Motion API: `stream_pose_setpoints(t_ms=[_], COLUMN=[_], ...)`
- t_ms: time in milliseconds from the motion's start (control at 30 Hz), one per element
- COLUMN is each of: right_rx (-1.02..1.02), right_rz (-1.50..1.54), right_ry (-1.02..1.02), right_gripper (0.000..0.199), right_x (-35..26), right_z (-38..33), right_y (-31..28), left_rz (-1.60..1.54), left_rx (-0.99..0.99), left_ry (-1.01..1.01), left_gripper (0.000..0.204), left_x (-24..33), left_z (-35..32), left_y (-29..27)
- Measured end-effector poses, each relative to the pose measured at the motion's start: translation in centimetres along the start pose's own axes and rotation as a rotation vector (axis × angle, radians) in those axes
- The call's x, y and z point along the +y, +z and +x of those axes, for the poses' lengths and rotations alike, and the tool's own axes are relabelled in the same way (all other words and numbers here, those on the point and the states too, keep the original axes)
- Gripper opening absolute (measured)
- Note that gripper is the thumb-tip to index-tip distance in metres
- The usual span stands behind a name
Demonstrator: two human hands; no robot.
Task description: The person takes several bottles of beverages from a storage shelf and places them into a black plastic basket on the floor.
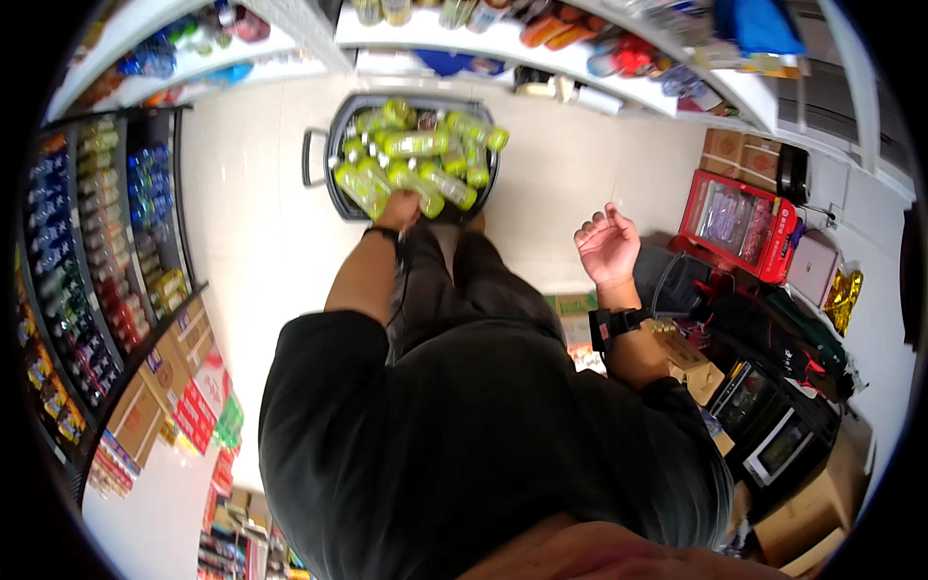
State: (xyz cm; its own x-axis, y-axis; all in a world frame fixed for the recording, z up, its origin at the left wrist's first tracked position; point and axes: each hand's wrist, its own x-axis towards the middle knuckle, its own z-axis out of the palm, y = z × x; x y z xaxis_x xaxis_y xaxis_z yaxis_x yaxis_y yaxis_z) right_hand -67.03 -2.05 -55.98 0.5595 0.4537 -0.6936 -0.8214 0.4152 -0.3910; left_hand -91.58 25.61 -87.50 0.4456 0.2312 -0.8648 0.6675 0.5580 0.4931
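A dark grey basket [333, 193] with a side handle stands on the floor in front of me, full of yellow-green drink bottles [416, 144] lying in a jumble. My left hand [399, 210] reaches over its near rim, fingers curled against the lower end of a green bottle [422, 192]; the hand hides part of the grip. Off to the right, well apart from the basket, my right hand [607, 246] is raised with palm up and fingers loosely bent, holding nothing. Both wrists carry black bands.
Shelves of goods [541, 63] run along the far side. A drink rack [106, 251] and cardboard boxes [135, 420] line the left. On the right are a red case [739, 224], black bags [773, 329], a microwave-like appliance [781, 447] and an open carton [817, 503].
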Motion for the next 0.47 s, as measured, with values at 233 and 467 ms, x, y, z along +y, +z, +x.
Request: stream_pose_setpoints(t_ms=[233, 467], right_rx=[-0.272, -0.222], right_rz=[0.048, -0.534], right_ry=[-0.229, -0.789], right_gripper=[0.010, 0.021], right_x=[-6.9, -17.3], right_z=[-2.2, 0.9], right_y=[10.9, 22.4], left_rz=[0.293, 0.228], left_rx=[0.139, 0.375], left_ry=[0.075, -0.131], left_gripper=[0.025, 0.022], left_x=[3.6, 3.6], left_z=[-9.3, -18.9], left_y=[-8.4, -15.1])
